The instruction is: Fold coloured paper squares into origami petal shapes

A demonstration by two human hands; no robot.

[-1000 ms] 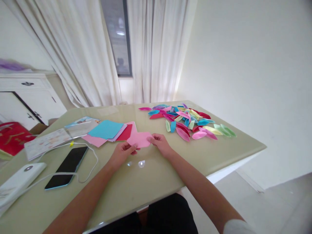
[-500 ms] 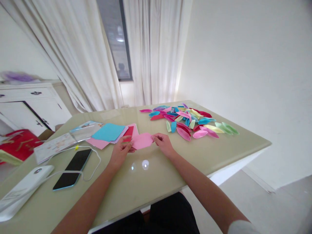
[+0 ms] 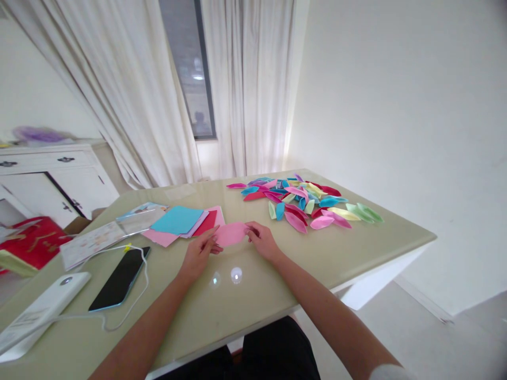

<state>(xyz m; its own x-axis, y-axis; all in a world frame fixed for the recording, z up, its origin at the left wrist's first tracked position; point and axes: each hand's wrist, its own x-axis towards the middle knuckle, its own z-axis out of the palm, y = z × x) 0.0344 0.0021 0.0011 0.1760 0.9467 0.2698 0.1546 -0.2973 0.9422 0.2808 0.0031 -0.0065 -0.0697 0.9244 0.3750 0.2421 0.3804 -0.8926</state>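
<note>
A small pink sheet of paper (image 3: 232, 234) is stretched between my two hands, just above the table. My left hand (image 3: 201, 250) pinches its left end, and my right hand (image 3: 262, 238) pinches the right end. Behind my left hand lie square sheets of coloured paper, with a blue sheet (image 3: 178, 219) on top and a red sheet (image 3: 206, 222) beside it. Beyond my right hand spreads a heap of folded, leaf-shaped paper pieces (image 3: 295, 217) in pink, blue, red, yellow and green.
On the left of the table (image 3: 253, 301) lie a black-screened phone (image 3: 121, 277), a white power bank (image 3: 43, 314) with a white cable (image 3: 147, 274), and patterned packets (image 3: 93, 243). A red bag (image 3: 34, 245) stands past the left edge. The table's right edge is near a wall.
The pink paper's corners look more drawn in and rounded, with both hands still gripping its ends. The phone cable lies differently, looping farther down. The view has tilted slightly.
</note>
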